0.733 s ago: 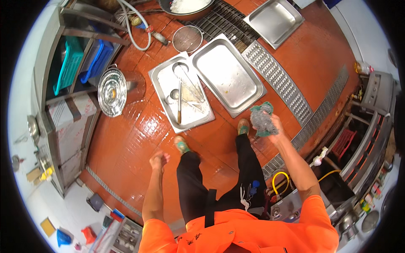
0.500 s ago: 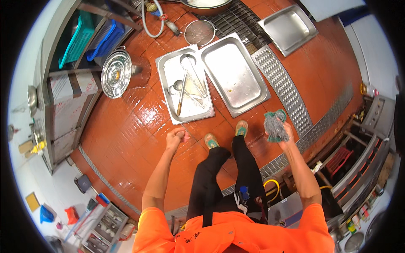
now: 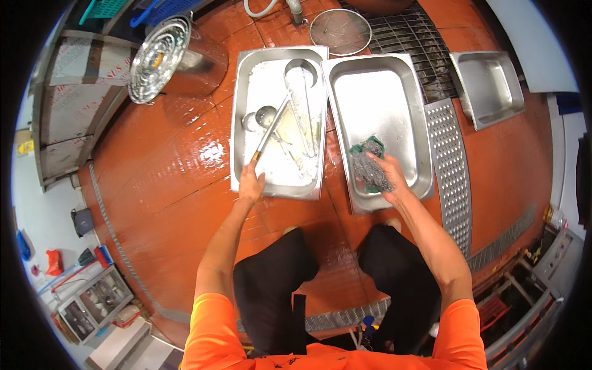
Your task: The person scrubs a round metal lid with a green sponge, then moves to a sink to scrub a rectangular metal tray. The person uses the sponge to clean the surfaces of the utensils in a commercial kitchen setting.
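My left hand (image 3: pixel 250 184) is closed around the wooden end of a long metal utensil (image 3: pixel 272 133), at the near left of a steel pan (image 3: pixel 236 123). I cannot tell which head belongs to this utensil. Ladles lie in the same pan, one with a small round bowl (image 3: pixel 266 116) and one with a larger bowl (image 3: pixel 301 71), in cloudy liquid with whitish bits. Over the near part of a second steel pan (image 3: pixel 421 148), my right hand (image 3: pixel 393 177) grips a grey steel wool scrubber (image 3: pixel 370 168) together with a green scouring pad (image 3: pixel 377 143).
A tall steel pot (image 3: pixel 206 65) with a shiny lid (image 3: pixel 159 58) stands to the left. Beyond the pans are a round mesh strainer (image 3: pixel 340 31) and a floor grate (image 3: pixel 407 40). Another steel pan (image 3: pixel 490 86) lies far right. The red tiled floor (image 3: pixel 179 203) looks wet.
Both hands have reached forward as I bend lower. My left hand has taken the utensil's wooden end and tilted it. My right hand has carried the scrubber over the second pan.
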A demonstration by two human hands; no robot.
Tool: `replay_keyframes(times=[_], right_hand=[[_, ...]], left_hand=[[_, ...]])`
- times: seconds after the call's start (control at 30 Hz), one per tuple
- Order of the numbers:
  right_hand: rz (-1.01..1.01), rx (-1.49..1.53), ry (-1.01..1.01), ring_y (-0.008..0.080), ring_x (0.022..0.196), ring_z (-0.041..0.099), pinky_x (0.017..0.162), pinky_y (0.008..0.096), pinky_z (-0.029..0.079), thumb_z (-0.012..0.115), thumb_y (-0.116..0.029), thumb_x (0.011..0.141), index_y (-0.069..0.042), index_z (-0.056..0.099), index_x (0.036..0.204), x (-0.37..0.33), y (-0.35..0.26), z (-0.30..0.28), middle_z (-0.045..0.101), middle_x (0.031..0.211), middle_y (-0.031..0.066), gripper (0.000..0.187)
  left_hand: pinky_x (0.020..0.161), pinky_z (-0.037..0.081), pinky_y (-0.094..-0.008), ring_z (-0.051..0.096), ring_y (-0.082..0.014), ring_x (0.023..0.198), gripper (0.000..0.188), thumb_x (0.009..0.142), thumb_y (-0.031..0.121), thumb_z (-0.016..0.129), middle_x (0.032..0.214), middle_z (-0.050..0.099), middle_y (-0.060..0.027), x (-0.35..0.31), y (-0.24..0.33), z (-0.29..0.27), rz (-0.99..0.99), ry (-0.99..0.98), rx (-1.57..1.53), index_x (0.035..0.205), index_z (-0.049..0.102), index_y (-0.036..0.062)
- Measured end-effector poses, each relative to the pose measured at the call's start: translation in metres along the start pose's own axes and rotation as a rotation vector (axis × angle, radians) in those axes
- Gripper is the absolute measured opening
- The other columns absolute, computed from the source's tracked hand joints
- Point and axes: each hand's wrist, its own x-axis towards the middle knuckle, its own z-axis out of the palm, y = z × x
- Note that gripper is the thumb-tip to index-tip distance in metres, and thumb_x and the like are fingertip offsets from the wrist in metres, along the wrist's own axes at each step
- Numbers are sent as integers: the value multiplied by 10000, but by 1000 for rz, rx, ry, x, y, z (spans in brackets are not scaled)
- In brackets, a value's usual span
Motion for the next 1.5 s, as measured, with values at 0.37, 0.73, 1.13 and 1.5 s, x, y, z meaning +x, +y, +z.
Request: replay_keyframes(times=[0.37,0.73,1.13,1.5], right_hand=[[-278,-327,-30,135,672,627,560,273,519,646,-161,876,-4,630,1045,178,-19,-64,663,835,75,231],[-683,-1155,313,255,840,621,779,357,474,680,-183,797,17,656,1020,157,-59,-179,656,903,132,300],[-490,-1217,396,278,833,613,782,379,469,656,-133,824,70,637,933,161,-81,-275,635,834,145,231],[-364,-112,147,186,877,649,800,340,563,569,-109,904,-42,582,1032,74,-71,-170,647,975,88,146]], left_hand=[[901,448,-505,572,-441,1043,811,878,456,512,1388,352,-330,152,61,154,-138,78,97,1442,192,-30],[737,523,-373,602,-300,867,411,795,-58,536,1044,576,-181,38,131,92,602,-46,-146,1193,506,39],[697,481,-498,593,-477,780,336,709,31,550,764,582,-289,-17,219,188,63,-162,-503,1008,416,-44],[696,455,-315,543,-159,768,296,661,-29,541,794,590,-86,52,255,-129,516,71,-74,952,591,-32]])
